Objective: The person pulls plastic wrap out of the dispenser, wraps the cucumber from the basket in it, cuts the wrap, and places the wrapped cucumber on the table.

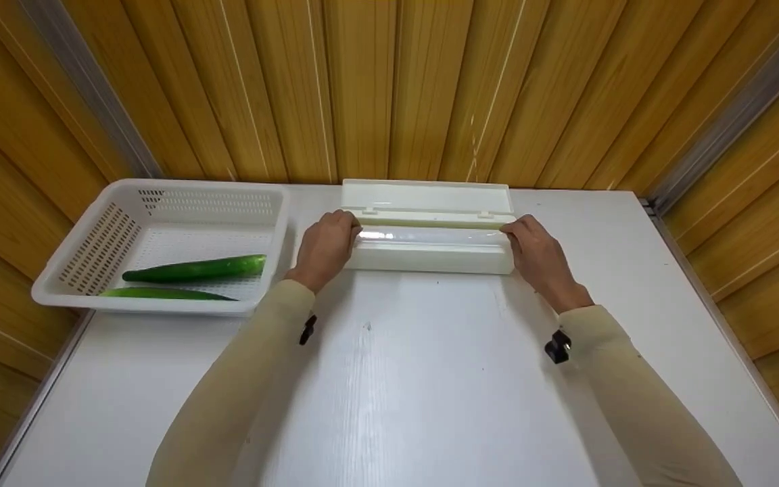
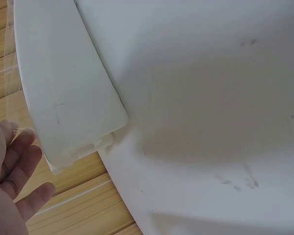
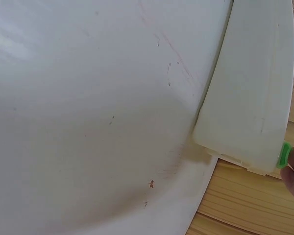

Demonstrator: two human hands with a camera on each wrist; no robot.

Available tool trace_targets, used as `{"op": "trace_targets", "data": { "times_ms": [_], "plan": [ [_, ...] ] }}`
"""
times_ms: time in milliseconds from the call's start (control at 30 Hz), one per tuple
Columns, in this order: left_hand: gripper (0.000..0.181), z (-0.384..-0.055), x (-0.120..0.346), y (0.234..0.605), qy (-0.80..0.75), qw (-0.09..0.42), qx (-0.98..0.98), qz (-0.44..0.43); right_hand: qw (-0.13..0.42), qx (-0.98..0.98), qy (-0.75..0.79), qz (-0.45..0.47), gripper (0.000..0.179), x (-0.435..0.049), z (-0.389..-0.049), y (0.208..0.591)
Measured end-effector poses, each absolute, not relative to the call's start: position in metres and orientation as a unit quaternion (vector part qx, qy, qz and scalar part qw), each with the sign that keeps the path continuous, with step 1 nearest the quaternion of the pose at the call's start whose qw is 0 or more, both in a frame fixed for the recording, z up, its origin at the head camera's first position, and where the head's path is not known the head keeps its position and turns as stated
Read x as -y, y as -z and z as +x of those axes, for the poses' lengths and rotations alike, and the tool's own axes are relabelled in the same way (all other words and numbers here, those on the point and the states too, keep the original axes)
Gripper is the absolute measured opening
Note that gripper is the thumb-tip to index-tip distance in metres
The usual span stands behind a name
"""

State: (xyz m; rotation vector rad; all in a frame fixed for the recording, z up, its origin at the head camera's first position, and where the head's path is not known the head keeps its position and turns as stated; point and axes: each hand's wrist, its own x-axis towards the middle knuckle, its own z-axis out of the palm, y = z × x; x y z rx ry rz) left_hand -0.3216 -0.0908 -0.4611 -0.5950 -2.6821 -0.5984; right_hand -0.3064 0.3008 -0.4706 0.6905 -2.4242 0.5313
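Note:
A long white cling film dispenser box (image 1: 430, 260) lies on the table with its lid (image 1: 427, 196) raised at the back. Glossy clear cling film (image 1: 430, 235) stretches along its top. My left hand (image 1: 325, 249) pinches the film at the left end; in the left wrist view the clear film (image 2: 12, 83) runs up from the thumb and fingertips. At the opposite end my right hand (image 1: 544, 260) pinches the film's right edge between thumb and fingers. Those fingers are beside a small green piece (image 3: 284, 155) on the box end, and the right wrist view mostly cuts them off.
To the left, a white perforated basket (image 1: 159, 306) holds two long green cucumbers, an upper one (image 1: 197, 270) and a lower one (image 1: 166, 293). The white table (image 1: 396, 392) reaches back to a wood-patterned wall (image 1: 423, 88). Grey metal edging (image 1: 721, 304) borders the right side.

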Motion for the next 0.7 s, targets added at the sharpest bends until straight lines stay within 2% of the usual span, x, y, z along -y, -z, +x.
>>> {"op": "trace_targets", "data": {
  "times_ms": [133,467,700],
  "plan": [
    [0.017,-0.3211,0.0915,0.4618,0.216,0.168,0.938,-0.214,0.282,0.903,-0.197,0.259,0.016,-0.3018,-0.3059,0.4716],
    [0.011,-0.3213,0.0931,0.4592,0.251,0.131,0.935,-0.212,0.284,0.904,-0.190,0.258,0.017,-0.3022,-0.3053,0.4716],
    [0.007,-0.3220,0.0929,0.4593,0.251,0.168,0.926,-0.225,0.281,0.906,-0.194,0.251,0.016,-0.3010,-0.3073,0.4721]
  ]
}}
